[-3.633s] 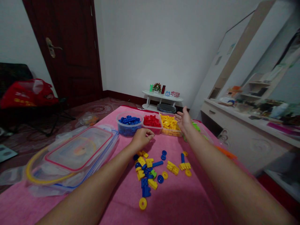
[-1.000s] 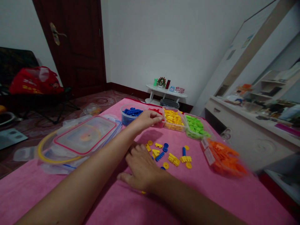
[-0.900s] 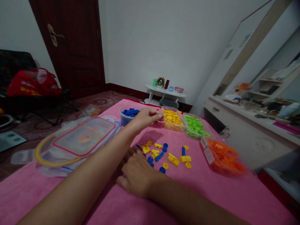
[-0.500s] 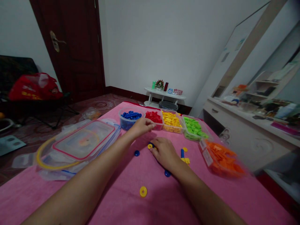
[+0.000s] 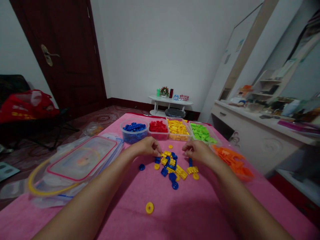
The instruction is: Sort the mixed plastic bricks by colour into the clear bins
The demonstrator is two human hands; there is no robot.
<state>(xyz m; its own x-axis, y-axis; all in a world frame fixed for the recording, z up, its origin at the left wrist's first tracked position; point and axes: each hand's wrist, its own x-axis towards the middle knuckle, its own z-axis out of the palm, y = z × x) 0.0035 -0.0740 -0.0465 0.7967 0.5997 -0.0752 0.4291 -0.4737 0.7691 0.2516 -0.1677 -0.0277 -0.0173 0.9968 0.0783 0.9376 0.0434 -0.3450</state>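
A loose pile of yellow and blue plastic building bricks [image 5: 172, 162] lies on a pink cloth [image 5: 120, 213]. My left hand [image 5: 150, 146] is at the pile's upper left, fingers bent together beside the yellow bricks; what they hold, if anything, is hidden. To the right of the pile, my right hand [image 5: 197, 150] has loosely curled fingers, slightly apart, with nothing visible between them. Just below it lies a blue stick [image 5: 190, 162] against a yellow brick [image 5: 192, 170]. Round pieces lie around: a blue disc [image 5: 142, 167], another blue disc [image 5: 175, 185] and a yellow ring [image 5: 149, 208].
Along the far side stand tubs of blue [image 5: 135, 135], red [image 5: 158, 131], yellow [image 5: 178, 131] and green bricks [image 5: 202, 133]. An orange-brick tub [image 5: 232, 163] stands at the right. Stacked clear lids [image 5: 82, 160] occupy the left. A dresser [image 5: 247, 130] stands beyond the right edge.
My right hand has moved right and off the pile, uncovering the bricks. My left hand has come down from near the red tub to the pile's edge. The view has shifted slightly.
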